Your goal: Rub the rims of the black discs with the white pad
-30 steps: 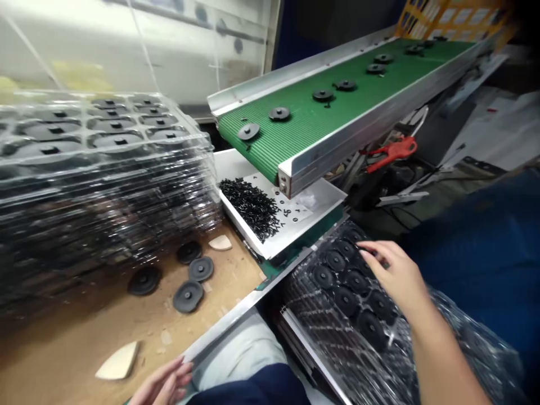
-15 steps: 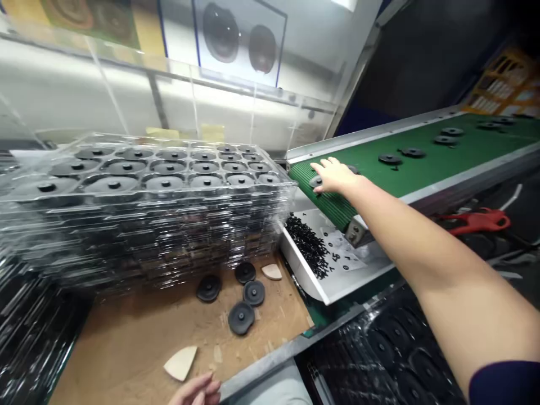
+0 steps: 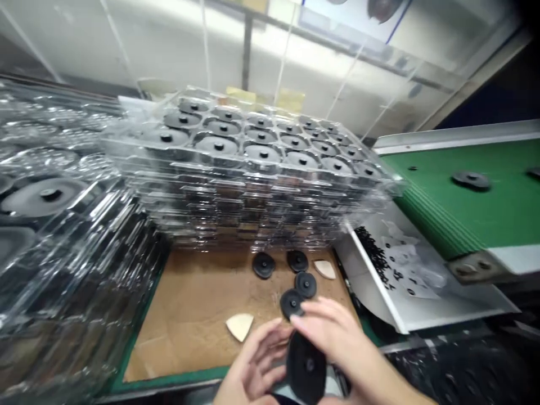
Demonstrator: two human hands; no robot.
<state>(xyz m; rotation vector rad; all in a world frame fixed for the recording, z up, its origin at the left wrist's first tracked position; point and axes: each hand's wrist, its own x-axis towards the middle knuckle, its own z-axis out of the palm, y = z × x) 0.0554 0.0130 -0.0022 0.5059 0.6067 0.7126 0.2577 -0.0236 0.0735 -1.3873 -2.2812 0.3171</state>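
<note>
A black oval disc (image 3: pixel 306 368) with a small raised centre is held up near the bottom of the view, tilted toward me. My right hand (image 3: pixel 337 332) grips it, its fingers over the top edge. At the disc's left edge, my left hand (image 3: pixel 257 365) is curled against it; part of its grip is hidden. Just beyond, several similar black discs (image 3: pixel 305 284) lie on the brown cardboard (image 3: pixel 194 315). Two pale wedge-shaped pieces (image 3: pixel 239 327) rest on the same board.
Behind the board stands a tall stack of clear plastic trays (image 3: pixel 261 185) holding discs. More trays (image 3: pixel 54 270) are stacked at left. On the right, a white bin (image 3: pixel 371 292) holds small black parts (image 3: pixel 373 253), beside a green conveyor belt (image 3: pixel 498 214) carrying discs.
My right hand has come back from the conveyor to my left hand and now holds a black disc. My left hand has risen to meet it. The view has turned left.
</note>
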